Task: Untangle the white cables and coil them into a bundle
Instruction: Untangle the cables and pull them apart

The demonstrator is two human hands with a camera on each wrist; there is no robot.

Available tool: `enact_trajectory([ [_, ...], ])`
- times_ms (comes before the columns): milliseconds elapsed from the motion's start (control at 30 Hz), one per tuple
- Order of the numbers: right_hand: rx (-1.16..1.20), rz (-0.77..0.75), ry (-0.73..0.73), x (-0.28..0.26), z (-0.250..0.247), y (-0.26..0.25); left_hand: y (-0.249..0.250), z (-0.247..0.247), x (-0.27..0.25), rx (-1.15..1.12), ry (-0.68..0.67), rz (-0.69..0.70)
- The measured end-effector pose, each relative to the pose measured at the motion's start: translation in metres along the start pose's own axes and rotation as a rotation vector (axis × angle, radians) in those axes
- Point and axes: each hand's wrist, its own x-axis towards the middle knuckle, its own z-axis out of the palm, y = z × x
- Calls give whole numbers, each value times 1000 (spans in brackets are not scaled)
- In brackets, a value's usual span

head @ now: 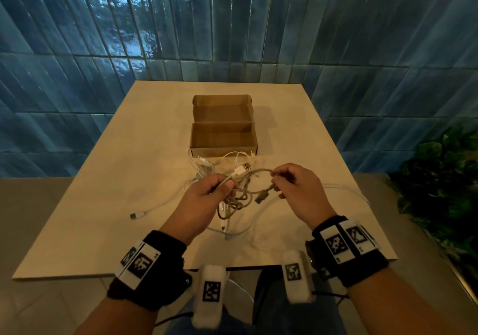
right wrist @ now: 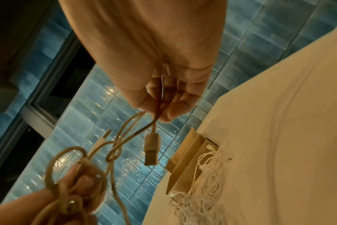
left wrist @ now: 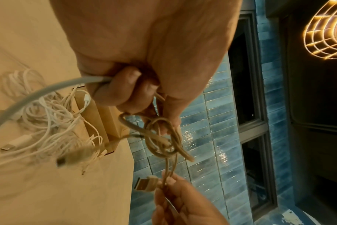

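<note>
Both hands [head: 204, 195] [head: 297, 192] pinch looped, braided beige cable [head: 243, 195] above table [head: 103, 231].

Both your forearms reach forward from the bottom of the head view, each wrist wrapped in a black band with tagged white blocks. Your left hand [head: 207, 192] is raised, knuckles up, fingers curled and thumb pressed down, gripping the cables [head: 236, 195]. Your right hand [head: 297, 189] is level with it and near it, fingers bent, thumb and fingertips pinching a strand of the same cables.
</note>
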Motion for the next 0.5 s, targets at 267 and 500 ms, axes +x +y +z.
enact_trajectory([
  [267,0,-54,19,3,-6,0,1,-4,4,42,7,15],
  [500,103,51,-105,-2,-3,-6,-15,-11,10,220,44,89],
])
